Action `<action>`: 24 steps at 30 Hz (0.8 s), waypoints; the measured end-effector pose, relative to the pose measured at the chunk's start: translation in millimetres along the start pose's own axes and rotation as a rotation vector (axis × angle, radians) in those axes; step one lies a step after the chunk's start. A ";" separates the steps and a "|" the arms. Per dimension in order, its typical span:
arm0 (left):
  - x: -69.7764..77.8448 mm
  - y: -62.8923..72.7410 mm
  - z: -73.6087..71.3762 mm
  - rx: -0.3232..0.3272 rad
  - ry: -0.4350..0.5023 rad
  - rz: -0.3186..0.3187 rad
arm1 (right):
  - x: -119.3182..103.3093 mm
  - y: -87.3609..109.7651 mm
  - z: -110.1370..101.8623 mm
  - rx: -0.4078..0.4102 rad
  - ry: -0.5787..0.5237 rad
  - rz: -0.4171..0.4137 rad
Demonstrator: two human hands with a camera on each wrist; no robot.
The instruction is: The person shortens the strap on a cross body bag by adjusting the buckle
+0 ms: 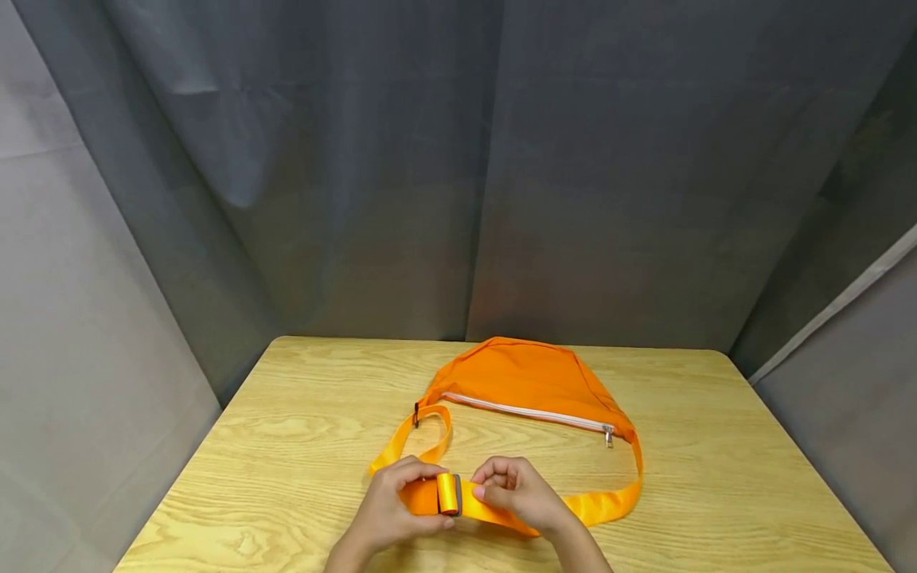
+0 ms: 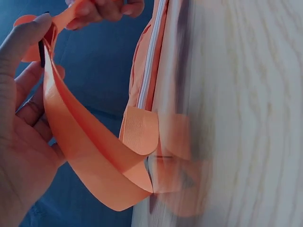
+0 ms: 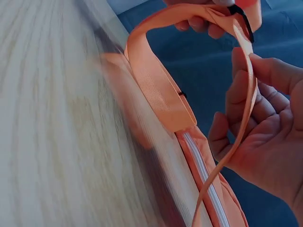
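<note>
An orange waist bag (image 1: 526, 378) with a white zipper lies on the table, its strap (image 1: 605, 505) looping toward the person. My left hand (image 1: 390, 505) grips the strap by its dark slide buckle (image 1: 458, 495), thumb below and fingers above. A short fold of webbing stands up through the buckle. Just right of it, my right hand (image 1: 523, 493) pinches the strap between thumb and index finger, also seen in the right wrist view, where the strap (image 3: 246, 104) hangs past the palm. In the left wrist view the doubled strap (image 2: 94, 156) droops from the left hand (image 2: 28, 127).
The wooden table (image 1: 716, 461) carries the bag near its far edge. A small strap loop (image 1: 433, 422) with a dark fitting lies at the bag's left end. Grey curtains (image 1: 609, 175) stand behind the table, with pale panels (image 1: 86, 318) at the sides.
</note>
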State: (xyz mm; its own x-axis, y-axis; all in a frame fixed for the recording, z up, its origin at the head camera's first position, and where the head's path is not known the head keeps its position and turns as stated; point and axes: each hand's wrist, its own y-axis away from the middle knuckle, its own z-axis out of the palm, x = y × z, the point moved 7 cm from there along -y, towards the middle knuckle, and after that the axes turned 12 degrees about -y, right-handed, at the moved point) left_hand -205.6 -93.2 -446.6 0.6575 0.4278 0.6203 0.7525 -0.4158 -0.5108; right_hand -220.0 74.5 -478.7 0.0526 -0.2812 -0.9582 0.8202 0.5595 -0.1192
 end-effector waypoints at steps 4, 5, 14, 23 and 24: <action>2.0 -2.8 3.7 -0.015 0.001 0.010 | 0.1 -2.0 3.7 -0.014 -0.033 -0.026; 2.4 -3.0 4.3 -0.019 0.000 0.010 | 0.4 -2.3 4.5 -0.016 -0.042 -0.027; 8.6 -1.9 0.4 -0.036 -0.036 -0.107 | 4.2 -0.5 -0.6 0.023 -0.025 0.011; 33.2 -10.2 -18.5 0.012 -0.024 -0.078 | 6.3 3.8 -14.5 0.050 0.035 0.042; 33.4 -10.5 -18.0 0.009 -0.018 -0.075 | 5.8 3.4 -14.3 0.044 0.033 0.027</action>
State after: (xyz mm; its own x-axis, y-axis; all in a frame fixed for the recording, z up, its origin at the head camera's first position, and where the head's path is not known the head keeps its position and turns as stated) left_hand -192.3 -89.0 -409.9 0.6000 0.4718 0.6461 0.7997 -0.3752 -0.4687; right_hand -225.0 85.9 -488.4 0.0573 -0.2404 -0.9690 0.8430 0.5316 -0.0820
